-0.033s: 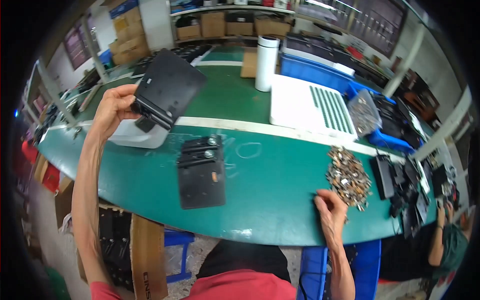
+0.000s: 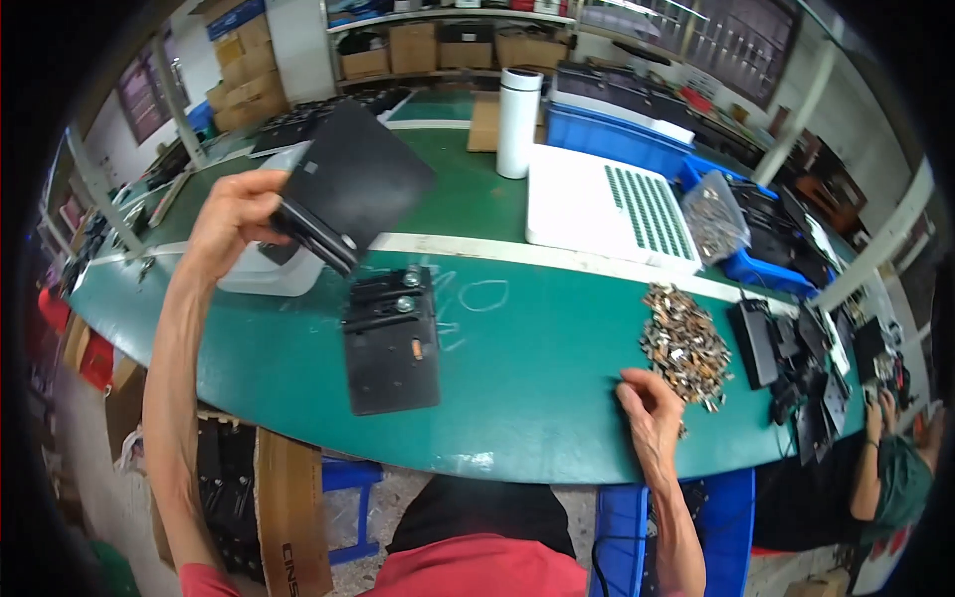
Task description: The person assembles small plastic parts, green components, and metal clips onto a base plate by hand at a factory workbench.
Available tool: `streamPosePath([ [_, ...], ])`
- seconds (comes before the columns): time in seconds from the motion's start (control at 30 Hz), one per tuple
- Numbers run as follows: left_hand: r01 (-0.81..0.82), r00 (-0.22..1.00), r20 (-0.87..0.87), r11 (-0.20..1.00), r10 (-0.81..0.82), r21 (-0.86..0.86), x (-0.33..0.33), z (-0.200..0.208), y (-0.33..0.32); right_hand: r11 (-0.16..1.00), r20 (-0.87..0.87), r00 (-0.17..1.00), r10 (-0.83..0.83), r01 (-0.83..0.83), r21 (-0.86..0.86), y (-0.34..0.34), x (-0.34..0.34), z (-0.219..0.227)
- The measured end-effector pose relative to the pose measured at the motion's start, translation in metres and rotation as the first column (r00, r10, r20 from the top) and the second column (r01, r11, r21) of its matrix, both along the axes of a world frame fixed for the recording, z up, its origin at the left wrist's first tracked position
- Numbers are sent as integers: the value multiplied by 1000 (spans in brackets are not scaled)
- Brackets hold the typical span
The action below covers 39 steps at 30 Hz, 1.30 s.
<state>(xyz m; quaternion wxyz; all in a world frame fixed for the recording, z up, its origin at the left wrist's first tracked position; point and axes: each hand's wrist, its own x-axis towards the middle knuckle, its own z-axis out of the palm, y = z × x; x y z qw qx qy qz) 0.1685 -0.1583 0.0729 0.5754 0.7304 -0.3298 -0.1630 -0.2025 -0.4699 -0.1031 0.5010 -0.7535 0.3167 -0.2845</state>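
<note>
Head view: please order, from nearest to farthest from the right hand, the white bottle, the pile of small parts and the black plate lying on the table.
1. Pile of small parts: just beyond the right hand.
2. Black plate: lying to its left.
3. White bottle: standing farther back, also toward the left.

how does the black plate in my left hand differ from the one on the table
The held plate is tilted in the air, gripped by the left hand; the other plate lies on the green table, untouched. The held plate shows a small pale patch; the other plate, a small orange piece. Both are dark, with broad flat panels.
</note>
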Motion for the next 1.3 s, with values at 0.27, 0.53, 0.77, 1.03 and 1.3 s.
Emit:
streamPosePath([
  [0.27, 564, 825, -234, 776, -515, 282, -118, -72, -147, 815, 295, 921, 252, -367, 448, 14, -2, 41],
  [0.53, 454, 839, -385, 884, -384, 107, -156, -102, -189, 836, 190, 957, 217, -283, 470, 19, -20, 29],
  [0.77, 471, 878, -146, 877, -456, 93, -173, -131, -184, 813, 304, 953, -20, -162, 560, 25, -15, 16],
  [1.03, 332, 871, 250, 882, -423, 334, -167, -143, -199, 906, -64, 976, 208, -168, 389, 20, -32, 32],
  [1.3, 59, 757, 615, 962, -218, 268, -208, -168, -205, 924, -315, 904, 291, -351, -154, -44, -6, 65],
])
